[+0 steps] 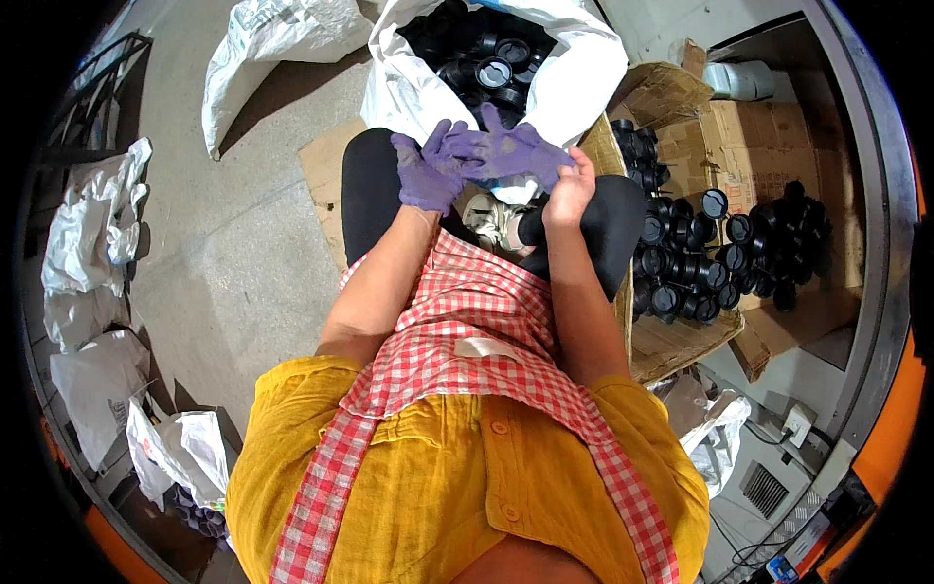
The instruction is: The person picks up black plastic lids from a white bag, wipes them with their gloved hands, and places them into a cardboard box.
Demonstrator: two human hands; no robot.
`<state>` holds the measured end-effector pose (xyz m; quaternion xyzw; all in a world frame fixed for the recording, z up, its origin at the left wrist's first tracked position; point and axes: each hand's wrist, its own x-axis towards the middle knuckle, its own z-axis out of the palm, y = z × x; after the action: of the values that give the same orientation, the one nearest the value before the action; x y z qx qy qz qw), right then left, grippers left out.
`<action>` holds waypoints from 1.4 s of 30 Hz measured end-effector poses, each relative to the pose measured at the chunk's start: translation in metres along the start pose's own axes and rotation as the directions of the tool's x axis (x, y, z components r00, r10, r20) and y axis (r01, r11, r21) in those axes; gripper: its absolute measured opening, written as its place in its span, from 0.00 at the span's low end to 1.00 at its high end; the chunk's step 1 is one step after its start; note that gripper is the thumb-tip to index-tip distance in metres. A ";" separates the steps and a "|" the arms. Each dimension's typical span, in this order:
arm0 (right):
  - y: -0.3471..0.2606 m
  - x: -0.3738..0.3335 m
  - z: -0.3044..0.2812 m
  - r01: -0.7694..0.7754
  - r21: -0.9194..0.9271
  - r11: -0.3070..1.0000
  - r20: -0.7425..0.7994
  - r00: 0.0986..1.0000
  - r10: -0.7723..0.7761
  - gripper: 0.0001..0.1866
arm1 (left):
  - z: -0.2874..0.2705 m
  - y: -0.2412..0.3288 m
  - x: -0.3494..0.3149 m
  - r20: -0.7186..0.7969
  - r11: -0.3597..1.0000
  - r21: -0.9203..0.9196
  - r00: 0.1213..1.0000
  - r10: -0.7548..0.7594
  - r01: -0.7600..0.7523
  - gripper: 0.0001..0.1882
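Observation:
My left hand (428, 183) wears a purple work glove with dirty patches. Its fingers are stretched apart, and their tips meet the fingers of a second purple glove (511, 151). My bare right hand (571, 187) pinches that second glove near its cuff. The glove's fingers reach leftward across my lap, one sticking up. Just beyond both hands stands an open white sack (593, 73) full of black round plastic parts (494, 73), some with a ring or disc at the end.
At my right, a worn cardboard box (681, 355) holds many black plastic parts (671, 263). Another white sack (282, 54) lies far left on the grey floor (233, 243). White bags (92, 234) line the left side. A white plug adapter (800, 420) with cables sits lower right.

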<state>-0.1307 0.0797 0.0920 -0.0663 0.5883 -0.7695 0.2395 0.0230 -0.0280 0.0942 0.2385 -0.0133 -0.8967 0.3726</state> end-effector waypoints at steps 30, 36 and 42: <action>-0.005 -0.001 0.000 0.042 0.048 0.998 -0.068 0.997 -0.038 0.09 | 0.009 0.004 0.000 -0.063 0.992 -0.101 0.996 0.066 -0.072 0.48; 0.003 0.006 -0.007 0.002 0.055 0.998 -0.032 0.999 0.000 0.09 | 0.013 0.003 -0.005 -0.062 0.998 -0.059 0.998 0.028 -0.031 0.48; -0.008 -0.016 0.009 -0.013 -0.100 0.995 0.238 0.971 0.037 0.15 | 0.023 0.004 -0.017 0.134 0.991 -0.111 0.989 -0.061 0.076 0.49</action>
<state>-0.1153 0.0805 0.1053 -0.1627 0.5928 -0.7231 0.3150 0.0255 -0.0229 0.1225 0.1577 0.0225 -0.9220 0.3529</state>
